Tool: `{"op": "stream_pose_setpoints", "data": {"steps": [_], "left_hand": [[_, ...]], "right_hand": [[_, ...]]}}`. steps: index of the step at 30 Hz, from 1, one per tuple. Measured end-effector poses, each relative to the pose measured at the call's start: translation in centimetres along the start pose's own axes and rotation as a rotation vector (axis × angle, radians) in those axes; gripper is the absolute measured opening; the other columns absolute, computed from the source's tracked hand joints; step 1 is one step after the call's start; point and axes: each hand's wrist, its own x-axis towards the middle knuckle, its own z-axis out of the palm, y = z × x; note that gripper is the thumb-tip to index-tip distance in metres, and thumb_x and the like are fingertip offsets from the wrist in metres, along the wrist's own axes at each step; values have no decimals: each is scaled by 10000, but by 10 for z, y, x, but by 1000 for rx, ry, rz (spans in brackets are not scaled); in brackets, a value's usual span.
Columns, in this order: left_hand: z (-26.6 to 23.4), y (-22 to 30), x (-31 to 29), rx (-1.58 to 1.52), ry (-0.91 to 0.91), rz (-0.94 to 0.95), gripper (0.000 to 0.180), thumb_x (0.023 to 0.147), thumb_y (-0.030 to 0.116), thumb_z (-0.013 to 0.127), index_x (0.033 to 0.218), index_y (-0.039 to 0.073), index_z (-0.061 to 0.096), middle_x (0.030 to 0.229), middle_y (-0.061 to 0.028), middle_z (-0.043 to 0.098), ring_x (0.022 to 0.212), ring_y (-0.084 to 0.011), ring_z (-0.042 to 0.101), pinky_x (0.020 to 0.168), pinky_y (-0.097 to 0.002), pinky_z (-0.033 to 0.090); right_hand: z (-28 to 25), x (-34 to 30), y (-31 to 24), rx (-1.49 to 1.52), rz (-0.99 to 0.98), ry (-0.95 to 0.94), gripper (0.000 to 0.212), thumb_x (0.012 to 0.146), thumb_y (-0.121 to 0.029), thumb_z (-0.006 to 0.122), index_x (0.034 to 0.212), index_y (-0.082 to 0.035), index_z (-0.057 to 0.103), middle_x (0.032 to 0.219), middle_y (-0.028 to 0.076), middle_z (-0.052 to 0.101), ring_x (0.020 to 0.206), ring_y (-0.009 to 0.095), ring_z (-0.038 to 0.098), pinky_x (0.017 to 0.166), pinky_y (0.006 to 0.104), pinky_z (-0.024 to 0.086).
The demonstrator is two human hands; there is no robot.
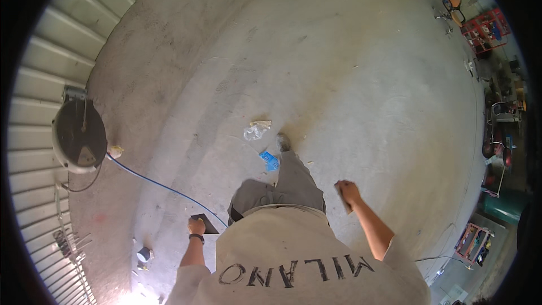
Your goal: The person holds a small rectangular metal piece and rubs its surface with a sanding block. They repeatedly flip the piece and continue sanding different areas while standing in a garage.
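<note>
My left hand [196, 226], with a dark band on its wrist, is closed on a dark flat plate [210, 224] with straight edges. It is held out low at my left side. On the other side, my right hand [351, 193] is closed round a thin flat plate [342, 199], seen nearly edge-on, greyish with a paler lower end. The exact kind of either plate cannot be made out. Both hands are well apart, above the floor. Ahead of my body, my shoe [283, 142] rests near a bright blue packet [269, 161].
Crumpled clear plastic [257, 130] lies on the concrete floor [339, 79]. From a wall-mounted hose reel [80, 135] at left, a blue hose [161, 183] runs toward me. Red tool carts [486, 29] and a green tank [502, 208] line the right side.
</note>
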Motion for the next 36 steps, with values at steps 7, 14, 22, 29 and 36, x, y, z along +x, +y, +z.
{"op": "stream_pose_setpoints", "data": {"steps": [7,14,22,29,36], "left_hand": [[-36,150,-49,-160,30,190,441,871,171,643,1257,-28,565,1116,-319,675,1067,-495,641,911,-536,520],[-49,210,-59,-185,15,158,437,843,136,621,1249,-19,584,1112,-297,690,1059,-478,654,921,-518,522],[-48,208,-50,-23,43,209,413,861,145,632,1237,-21,587,1104,-292,691,1046,-476,656,907,-523,526],[-51,233,-43,-57,24,258,393,861,158,651,1212,-12,599,1106,-273,695,1037,-464,659,870,-516,533],[-45,239,-52,-17,33,238,400,840,123,636,1220,1,604,1115,-268,695,1061,-461,652,899,-519,527]], "right_hand": [[-95,116,-86,-131,-54,34,394,955,-397,574,1017,-58,766,882,150,741,772,271,686,716,409,518],[-94,150,-86,-204,-27,-78,400,949,-422,566,1016,-85,771,936,169,746,808,305,696,731,429,525],[-102,151,-34,-169,2,-15,393,948,-404,561,960,-71,769,895,191,741,819,344,701,752,444,528],[-114,148,11,-220,63,-18,398,940,-382,538,944,-44,750,894,194,732,829,356,690,768,455,523],[-113,153,10,-197,50,-46,372,951,-364,559,993,-49,752,915,173,734,807,311,684,752,440,519]]}}
